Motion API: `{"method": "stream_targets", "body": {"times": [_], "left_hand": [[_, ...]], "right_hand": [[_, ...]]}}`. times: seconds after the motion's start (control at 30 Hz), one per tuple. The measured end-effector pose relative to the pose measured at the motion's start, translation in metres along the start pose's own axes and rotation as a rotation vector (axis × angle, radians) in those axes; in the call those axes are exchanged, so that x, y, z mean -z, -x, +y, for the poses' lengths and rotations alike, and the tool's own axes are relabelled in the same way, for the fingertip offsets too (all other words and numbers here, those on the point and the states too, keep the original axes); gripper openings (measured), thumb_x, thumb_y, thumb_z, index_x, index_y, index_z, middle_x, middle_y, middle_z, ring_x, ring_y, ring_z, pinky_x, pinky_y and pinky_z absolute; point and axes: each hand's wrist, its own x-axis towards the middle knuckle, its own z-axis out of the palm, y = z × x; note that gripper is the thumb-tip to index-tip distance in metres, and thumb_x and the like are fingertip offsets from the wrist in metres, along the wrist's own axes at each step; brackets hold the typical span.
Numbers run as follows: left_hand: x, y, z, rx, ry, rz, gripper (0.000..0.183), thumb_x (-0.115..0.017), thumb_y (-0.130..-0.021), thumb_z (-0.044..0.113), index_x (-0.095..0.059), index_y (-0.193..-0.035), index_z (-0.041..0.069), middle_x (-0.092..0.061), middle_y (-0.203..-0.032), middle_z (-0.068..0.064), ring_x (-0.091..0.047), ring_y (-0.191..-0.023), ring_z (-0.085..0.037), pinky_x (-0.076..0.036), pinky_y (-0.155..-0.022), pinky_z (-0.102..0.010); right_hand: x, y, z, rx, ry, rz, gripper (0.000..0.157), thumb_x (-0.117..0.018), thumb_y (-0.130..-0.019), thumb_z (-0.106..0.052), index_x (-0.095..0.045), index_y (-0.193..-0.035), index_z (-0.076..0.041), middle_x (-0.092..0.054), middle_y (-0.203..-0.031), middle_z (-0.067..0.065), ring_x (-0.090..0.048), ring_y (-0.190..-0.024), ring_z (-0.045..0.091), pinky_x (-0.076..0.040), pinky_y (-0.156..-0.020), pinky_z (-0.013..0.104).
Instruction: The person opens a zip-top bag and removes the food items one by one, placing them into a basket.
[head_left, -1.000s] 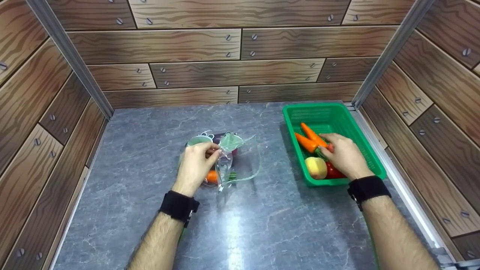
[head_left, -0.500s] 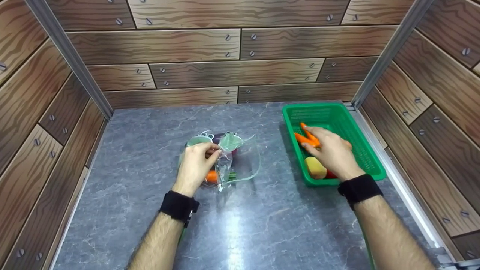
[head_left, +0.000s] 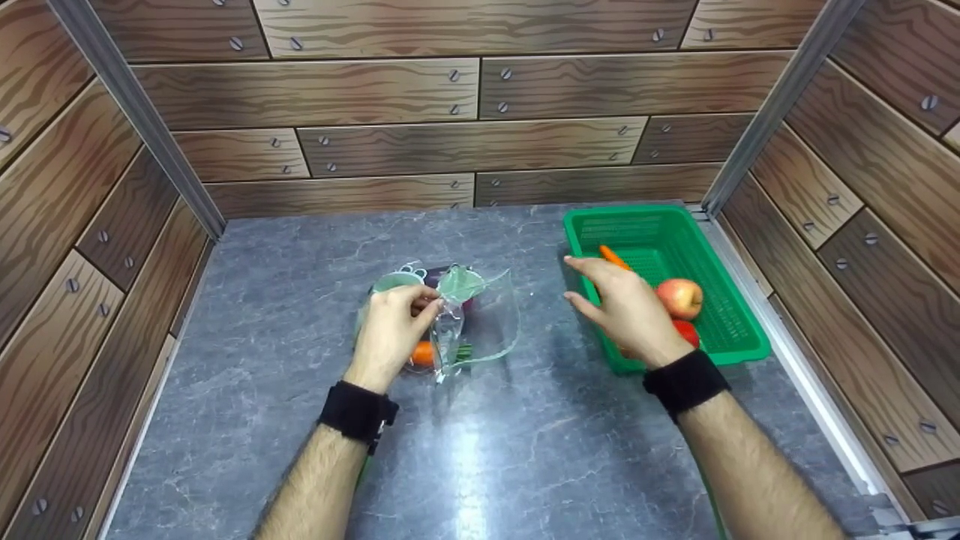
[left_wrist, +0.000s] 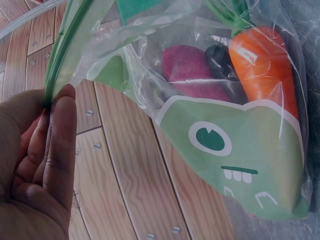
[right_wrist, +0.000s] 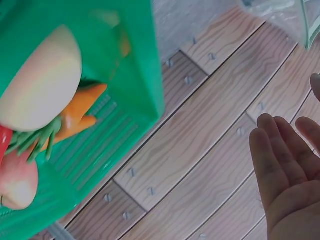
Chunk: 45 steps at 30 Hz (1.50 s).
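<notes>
Left hand (head_left: 390,319) pinched the eye-printed bag (left_wrist: 255,155); right hand (head_left: 628,306), grasping nothing, hung over the basket rim (head_left: 626,211); tabletop (head_left: 536,240) lay between.

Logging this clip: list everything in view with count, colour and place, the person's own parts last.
Bag: one, clear with green print, centre of table
Carrot: one, orange, in bag
Purple item: one, in bag
Dark item: one, near-black, in bag
Basket: one, green, right side
Basket carrots: two visible, orange, in basket
Apple: one, red-yellow, in basket
Pale fruit: one, cream-yellow, in basket
Red item: one, in basket, partly hidden
Table: one, grey, below
Panels: many, brown wood-print, back and sides
Corner posts: two, grey, back corners
Wristbands: two, black, wrists
Left hand: one, pinching bag's edge
Right hand: one, over basket's left side
</notes>
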Motion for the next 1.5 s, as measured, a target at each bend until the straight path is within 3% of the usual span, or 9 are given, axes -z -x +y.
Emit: {"method": "stream_targets", "body": {"times": [0.53, 0.97, 1.5], "left_hand": [[0.001, 0.000, 0.000, -0.010, 0.001, 0.011, 0.012, -0.088, -0.108, 0.020, -0.091, -0.115, 0.012, -0.091, -0.102, -0.004, -0.087, -0.092, -0.021, -0.073, -0.084, -0.041], [0.000, 0.000, -0.001, -0.026, -0.003, 0.019, 0.010, -0.088, -0.108, 0.019, -0.091, -0.115, 0.012, -0.091, -0.101, -0.005, -0.087, -0.091, -0.021, -0.074, -0.083, -0.042], [0.000, 0.002, -0.003, -0.032, 0.000, 0.022, 0.011, -0.087, -0.109, 0.020, -0.091, -0.115, 0.012, -0.091, -0.102, -0.005, -0.088, -0.092, -0.021, -0.074, -0.084, -0.042]], "right_hand": [[-0.036, -0.003, -0.051, 0.191, -0.014, 0.027, 0.050, -0.089, -0.107, -0.022, -0.075, -0.151, -0.003, -0.083, -0.145, 0.019, -0.082, -0.132, 0.038, -0.070, -0.111, 0.054], [-0.060, -0.007, -0.083, 0.217, -0.037, -0.057, 0.047, -0.089, -0.108, -0.023, -0.077, -0.150, -0.007, -0.084, -0.144, 0.016, -0.084, -0.129, 0.036, -0.072, -0.109, 0.050], [-0.097, -0.021, -0.087, 0.191, 0.024, -0.165, 0.046, -0.090, -0.106, -0.022, -0.077, -0.146, -0.002, -0.085, -0.137, 0.019, -0.085, -0.121, 0.038, -0.072, -0.104, 0.052]]}}
